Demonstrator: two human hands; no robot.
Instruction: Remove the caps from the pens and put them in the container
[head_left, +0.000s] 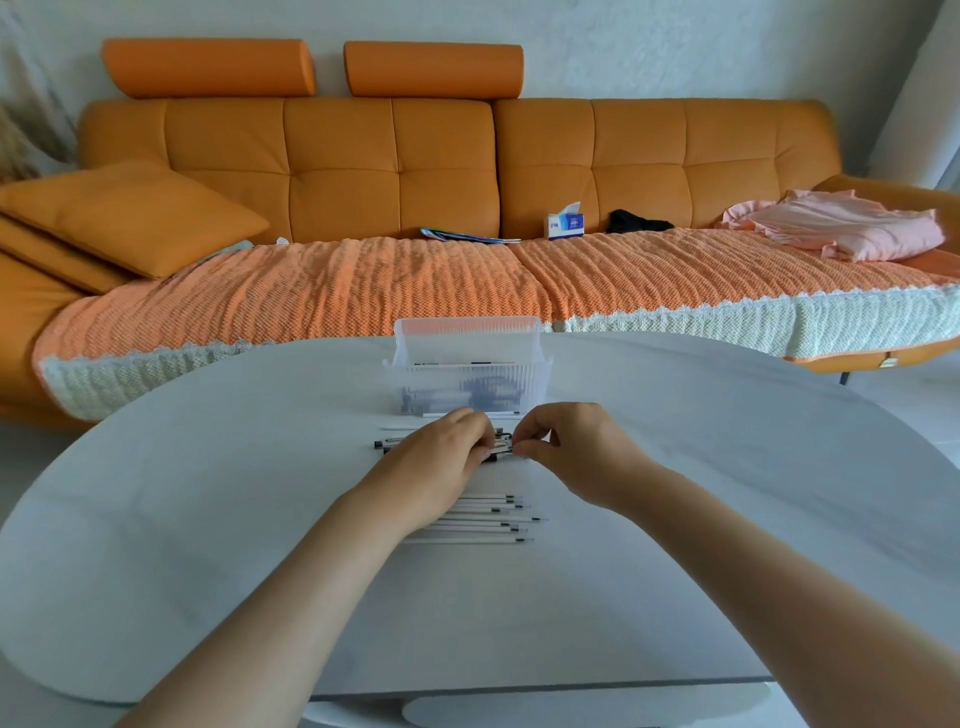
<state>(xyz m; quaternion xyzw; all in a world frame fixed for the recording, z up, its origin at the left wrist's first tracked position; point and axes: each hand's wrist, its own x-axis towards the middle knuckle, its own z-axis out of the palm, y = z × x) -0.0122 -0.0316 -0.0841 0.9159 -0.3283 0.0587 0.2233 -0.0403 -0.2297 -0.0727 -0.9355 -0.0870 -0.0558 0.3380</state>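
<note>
A: Checked hand pose?

B: Checked. Found left hand (447, 457) and right hand (566, 447) brought together low over the white table (208, 493), just in front of the container. Noted both forearms stretched forward from the near edge, backs of the hands up.

A: Logged finger state?

B: Logged. Noted left fingers curled round one pen (501, 449), hiding most of its barrel. Noted right thumb and fingertips pinching the same pen at its right end. Could not tell whether pinched on cap or barrel: too small and partly hidden.

A: Located task items?

B: Located the held pen between the two hands. Recorded a row of uncapped white pens (488, 519) lying side by side nearer the body, partly under the left wrist, tips to the right. Recorded capped pens (395, 444) poking out to the left of the left hand. Recorded the clear ribbed container (467, 338) beyond the hands, with dark pieces inside, unresolved through the ribbed wall.

A: Read any writing?

B: Tried. Spotted a blue-and-white tissue box (565, 224) on the orange sofa (337, 156) behind. Judged its label print too blurred to read.
</note>
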